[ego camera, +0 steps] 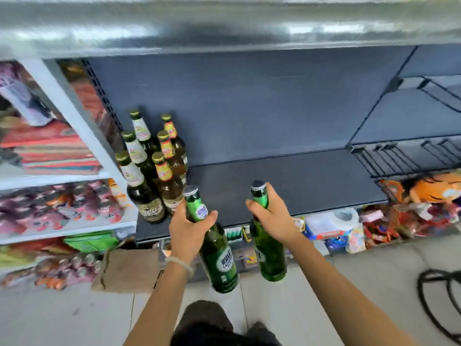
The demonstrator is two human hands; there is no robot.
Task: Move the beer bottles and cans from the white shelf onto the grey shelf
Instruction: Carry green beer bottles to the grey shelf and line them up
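- The left hand (190, 227) was closed around the neck of a green beer bottle (215, 248), thumb across the neck label, the bottle hanging tilted with its base toward the person and its cap toward the shelf.
- The right hand (272, 216) was wrapped tight around the neck of a second green bottle (268, 248), which hung nearly upright, its base below the shelf edge.
- Both bottles were in the air, in front of and partly below the front lip of the grey shelf (299, 186); neither touched it.
- Six bottles already stood at the shelf's left end, at about ten o'clock from the left hand: a row of three dark bottles with pale neck labels (147, 196) and a row of three amber bottles with yellow neck labels (171, 191), packed close.
- Judged well done, the step called for lifting both bases clear of the lip first, since a knock there could chip glass.
- The left bottle wanted righting before it met the board, then setting just at three o'clock of the nearest amber bottle, near but not striking it.
- The right bottle could land further toward three o'clock, where the board lay bare.
- Neck grips let the body swing, so a slow lowering and a flat-seated base before letting go seemed wise.
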